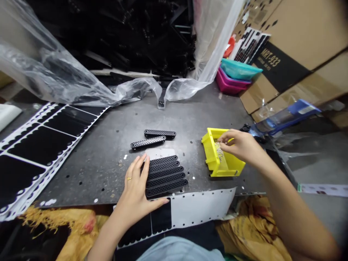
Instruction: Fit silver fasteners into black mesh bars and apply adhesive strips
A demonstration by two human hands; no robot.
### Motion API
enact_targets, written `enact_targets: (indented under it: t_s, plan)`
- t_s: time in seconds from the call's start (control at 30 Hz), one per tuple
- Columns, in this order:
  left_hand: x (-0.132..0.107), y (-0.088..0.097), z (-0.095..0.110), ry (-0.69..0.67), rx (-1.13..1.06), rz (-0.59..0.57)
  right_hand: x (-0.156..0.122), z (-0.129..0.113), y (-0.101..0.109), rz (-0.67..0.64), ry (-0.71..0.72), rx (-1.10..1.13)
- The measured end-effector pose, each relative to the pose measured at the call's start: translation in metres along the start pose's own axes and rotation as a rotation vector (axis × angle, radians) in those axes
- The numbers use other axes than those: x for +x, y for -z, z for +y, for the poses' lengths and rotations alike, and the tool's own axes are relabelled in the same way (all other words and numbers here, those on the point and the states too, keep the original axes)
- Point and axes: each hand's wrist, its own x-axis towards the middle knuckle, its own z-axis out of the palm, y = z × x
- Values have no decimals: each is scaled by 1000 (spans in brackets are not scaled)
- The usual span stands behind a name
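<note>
My left hand (137, 188) lies flat and open on the grey table, its fingers against the left edge of a row of several black perforated strips (166, 175) laid side by side. My right hand (239, 145) hovers over a yellow bin (220, 165) of small silver screws (219, 150), fingers pinched together on something too small to make out. Two more black perforated strips (153, 138) lie loose farther back on the table.
Sheets of black adhesive pads (40, 145) cover the left side. A clear plastic bag of black parts (114, 43) fills the back. Pink and teal trays (233, 74) and cardboard boxes (293, 47) stand at the right. A white backing sheet (201, 206) hangs over the front edge.
</note>
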Motion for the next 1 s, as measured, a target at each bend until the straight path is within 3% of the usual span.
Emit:
enact_targets:
  t_s: [0.07,0.13,0.23,0.3,0.43,0.6,0.7,0.87,1.0]
  plan:
    - [0,-1,2,8,-2,-5,-8,-32,-9,80,187,191]
    - [1,-3,3,10,13,-21,-15,-72,-36,23,386,300]
    - [1,-7,3,-12,69,-40,-28,-121,-88,38,593,261]
    - [-1,-7,2,-33,100,-50,-39,-134,-112,110,649,220]
    - [-2,2,-1,-63,73,-61,-61,-120,-121,152,683,362]
    - [13,21,-5,-104,-22,117,-59,-99,-105,203,543,534]
    - [28,29,-6,-186,8,109,-44,-97,-100,177,464,424]
    - [45,36,0,-233,113,50,-24,-99,-94,91,524,190]
    - [40,43,-6,-188,160,130,-17,-90,-91,237,545,52]
